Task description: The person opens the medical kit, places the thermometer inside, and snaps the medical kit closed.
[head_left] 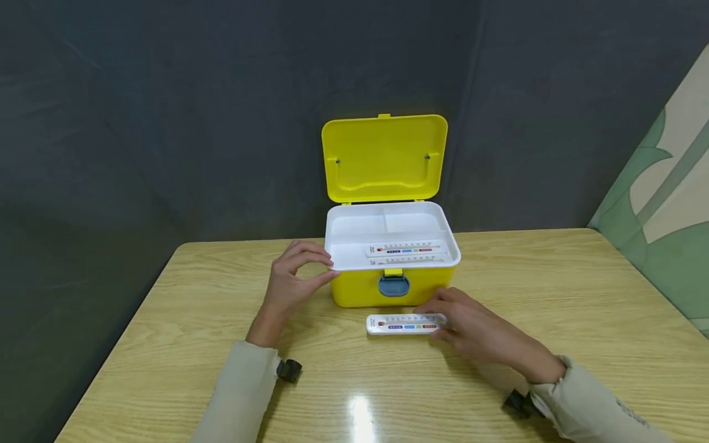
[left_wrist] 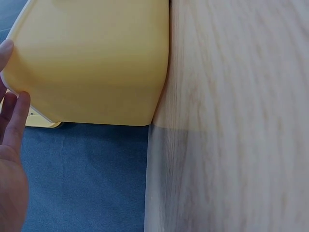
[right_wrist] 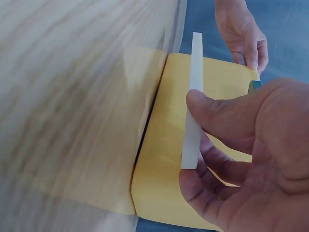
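A yellow box (head_left: 354, 293) with a white compartmented tray (head_left: 354, 223) stands on the table, its lid (head_left: 386, 157) raised. My left hand (head_left: 292, 280) grips the front left corner of its rim, thumb and fingertips on the edge. In front of the box, my right hand (head_left: 479, 329) holds a flat white thermometer (head_left: 401, 322) with a printed scale by its right end. The right wrist view shows this thermometer (right_wrist: 194, 72) edge-on, pinched between thumb and fingers. Two similar thermometers, one upper (head_left: 407, 250) and one lower (head_left: 412, 261), lie in the tray's front compartment.
A blue latch (head_left: 394, 285) sits on the box front. The wooden table (head_left: 221, 277) ends behind the box at a dark cloth backdrop (head_left: 221, 123). A green and beige patterned panel (head_left: 659, 197) is at the right.
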